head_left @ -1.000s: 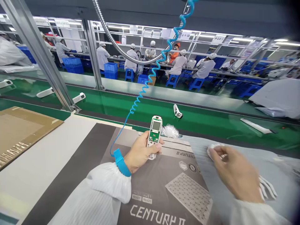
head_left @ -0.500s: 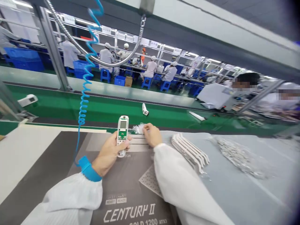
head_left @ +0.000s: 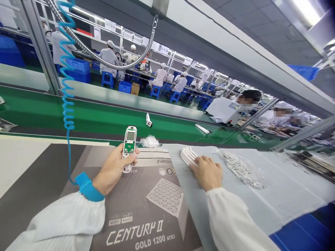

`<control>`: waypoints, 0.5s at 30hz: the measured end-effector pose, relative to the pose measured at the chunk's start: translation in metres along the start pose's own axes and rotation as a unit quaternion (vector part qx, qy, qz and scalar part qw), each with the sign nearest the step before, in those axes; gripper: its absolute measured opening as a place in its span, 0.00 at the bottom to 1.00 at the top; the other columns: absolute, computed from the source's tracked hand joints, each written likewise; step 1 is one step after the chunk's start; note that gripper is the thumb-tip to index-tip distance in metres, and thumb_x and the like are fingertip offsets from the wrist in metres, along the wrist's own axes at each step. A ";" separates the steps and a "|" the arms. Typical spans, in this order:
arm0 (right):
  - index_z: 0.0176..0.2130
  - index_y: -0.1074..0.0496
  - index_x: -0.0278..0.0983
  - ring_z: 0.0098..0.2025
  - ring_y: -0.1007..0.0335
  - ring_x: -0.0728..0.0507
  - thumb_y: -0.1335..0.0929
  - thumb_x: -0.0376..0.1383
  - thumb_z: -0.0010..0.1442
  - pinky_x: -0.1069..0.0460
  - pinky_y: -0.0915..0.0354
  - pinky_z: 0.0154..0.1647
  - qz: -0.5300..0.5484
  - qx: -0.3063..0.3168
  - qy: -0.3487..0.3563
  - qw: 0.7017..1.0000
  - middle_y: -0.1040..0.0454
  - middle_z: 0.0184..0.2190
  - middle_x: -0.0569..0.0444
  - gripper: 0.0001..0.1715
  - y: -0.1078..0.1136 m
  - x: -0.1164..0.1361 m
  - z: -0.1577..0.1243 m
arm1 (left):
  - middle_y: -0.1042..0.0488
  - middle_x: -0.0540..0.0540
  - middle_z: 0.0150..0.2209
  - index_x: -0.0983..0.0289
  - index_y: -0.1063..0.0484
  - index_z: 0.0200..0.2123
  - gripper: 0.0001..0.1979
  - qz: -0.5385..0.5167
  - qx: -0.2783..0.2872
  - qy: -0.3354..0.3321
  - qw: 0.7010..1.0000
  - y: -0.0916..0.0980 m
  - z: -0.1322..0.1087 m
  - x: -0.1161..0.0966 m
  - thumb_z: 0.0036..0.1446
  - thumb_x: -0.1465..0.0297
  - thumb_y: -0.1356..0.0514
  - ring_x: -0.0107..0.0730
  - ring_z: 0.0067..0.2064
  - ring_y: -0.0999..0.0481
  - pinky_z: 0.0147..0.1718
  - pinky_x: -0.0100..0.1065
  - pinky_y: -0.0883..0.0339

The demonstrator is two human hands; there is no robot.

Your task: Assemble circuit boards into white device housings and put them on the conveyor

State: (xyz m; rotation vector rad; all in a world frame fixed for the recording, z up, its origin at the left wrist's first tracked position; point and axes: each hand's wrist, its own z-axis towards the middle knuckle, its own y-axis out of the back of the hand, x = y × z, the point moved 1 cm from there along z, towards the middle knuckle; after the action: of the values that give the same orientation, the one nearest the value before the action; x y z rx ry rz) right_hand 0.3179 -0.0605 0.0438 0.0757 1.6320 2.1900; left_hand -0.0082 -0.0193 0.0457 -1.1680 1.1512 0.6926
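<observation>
My left hand (head_left: 115, 164), a blue wrist strap at its wrist, holds a white handheld device housing (head_left: 127, 168) upright. The housing shows a small grey screen and an exposed green circuit board. To the right, my right hand (head_left: 209, 170) is over a stack of long white curved plastic strips (head_left: 187, 155), its fingers closed round their near part and hiding it. The strips lie on a grey sheet (head_left: 193, 209). Beyond my left hand rests a crumpled clear plastic heap (head_left: 150, 141).
A printed cardboard sheet (head_left: 131, 198) covers the bench. On the right lies a clear bag of small white parts (head_left: 243, 170). The green conveyor (head_left: 110, 115) carries white housings (head_left: 148, 120). A blue coiled cord (head_left: 66, 87) hangs at left. People sit across the aisle.
My right hand has left the clear plastic heap and moved right and nearer, onto the white strips. My left hand still holds the housing. The view has turned slightly right.
</observation>
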 end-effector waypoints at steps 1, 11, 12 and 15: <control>0.36 0.26 0.36 0.46 0.30 0.37 0.34 0.44 0.64 0.45 0.48 0.42 -0.020 0.023 -0.001 1.000 0.23 0.39 0.48 0.14 0.000 -0.008 -0.004 | 0.31 0.50 0.29 0.66 0.31 0.41 0.18 0.003 0.002 0.000 1.000 0.000 0.000 0.000 0.53 0.61 0.33 0.25 0.30 0.33 0.28 0.27 0.41; 0.42 0.25 0.38 0.49 0.28 0.36 0.40 0.39 0.68 0.45 0.43 0.42 0.067 0.017 0.026 0.997 0.21 0.46 0.46 0.16 0.019 -0.011 -0.005 | 0.30 0.49 0.26 0.66 0.30 0.40 0.20 0.015 -0.002 0.017 1.000 -0.002 0.000 -0.001 0.51 0.58 0.32 0.24 0.26 0.35 0.24 0.26 0.43; 0.43 0.25 0.38 0.47 0.28 0.36 0.40 0.40 0.68 0.46 0.42 0.41 0.106 0.024 0.043 0.993 0.21 0.45 0.46 0.17 0.023 -0.005 -0.003 | 0.31 0.49 0.25 0.66 0.30 0.40 0.20 0.020 -0.007 0.020 1.000 -0.002 0.001 -0.002 0.51 0.57 0.33 0.24 0.25 0.35 0.23 0.26 0.45; 0.45 0.25 0.38 0.41 0.26 0.39 0.43 0.40 0.69 0.48 0.39 0.40 0.258 0.102 0.163 0.947 0.20 0.41 0.47 0.20 0.036 0.034 0.000 | 0.31 0.51 0.23 0.67 0.27 0.39 0.25 0.031 -0.054 0.027 0.998 -0.001 0.002 -0.003 0.57 0.48 0.41 0.25 0.24 0.35 0.22 0.27 0.45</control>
State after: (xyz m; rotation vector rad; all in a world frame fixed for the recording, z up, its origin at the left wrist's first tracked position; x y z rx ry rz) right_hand 0.2760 -0.0566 0.0703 0.2350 2.2300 2.4994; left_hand -0.0072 -0.0178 0.0485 -1.2529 1.2109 0.7832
